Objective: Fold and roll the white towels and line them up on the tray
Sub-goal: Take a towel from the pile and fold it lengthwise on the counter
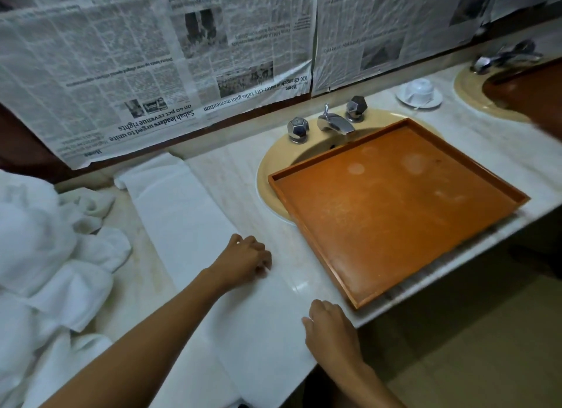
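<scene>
While over sink (264, 176), tray (395, 213) near towel (188, 225).

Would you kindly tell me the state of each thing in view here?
folded towel, flat in a long strip, unrolled
towel pile, crumpled, unfolded
tray, empty, resting over the sink
left hand, fingers curled on the folded towel's edge
right hand, fingers curled on its near edge
faucet, off
cup, apparently upside down on its saucer
</scene>
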Demonstrator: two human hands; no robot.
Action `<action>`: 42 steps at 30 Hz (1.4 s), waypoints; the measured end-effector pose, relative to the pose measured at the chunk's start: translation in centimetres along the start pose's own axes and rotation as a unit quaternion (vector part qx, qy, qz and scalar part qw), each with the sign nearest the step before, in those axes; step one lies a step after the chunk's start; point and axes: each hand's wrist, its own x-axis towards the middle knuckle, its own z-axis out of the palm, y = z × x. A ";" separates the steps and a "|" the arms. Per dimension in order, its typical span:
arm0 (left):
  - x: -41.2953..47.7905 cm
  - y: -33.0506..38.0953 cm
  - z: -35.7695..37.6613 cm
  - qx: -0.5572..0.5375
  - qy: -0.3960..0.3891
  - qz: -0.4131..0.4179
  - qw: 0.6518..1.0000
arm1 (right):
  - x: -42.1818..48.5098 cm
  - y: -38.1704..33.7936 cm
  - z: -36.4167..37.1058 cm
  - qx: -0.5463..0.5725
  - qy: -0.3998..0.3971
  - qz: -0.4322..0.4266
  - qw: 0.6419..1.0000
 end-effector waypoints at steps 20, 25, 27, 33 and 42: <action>0.1 -2.0 2.9 -0.070 0.115 -0.020 0.991 | 1.3 -3.7 3.0 -0.076 0.156 -0.021 0.985; 0.9 -4.1 0.9 -0.004 0.016 0.017 1.000 | 5.1 -3.4 5.5 -0.117 0.107 -0.039 0.987; 1.8 -6.4 -0.7 0.018 -0.015 0.039 0.999 | 5.1 -3.1 5.7 -0.117 0.107 -0.042 0.986; 5.4 -10.5 -3.0 0.020 -0.047 0.068 0.996 | 5.1 -3.1 6.1 -0.115 0.124 -0.039 0.985; 4.8 -13.2 0.6 -0.114 0.045 0.051 0.991 | 7.0 -4.2 6.1 -0.088 0.147 0.010 0.985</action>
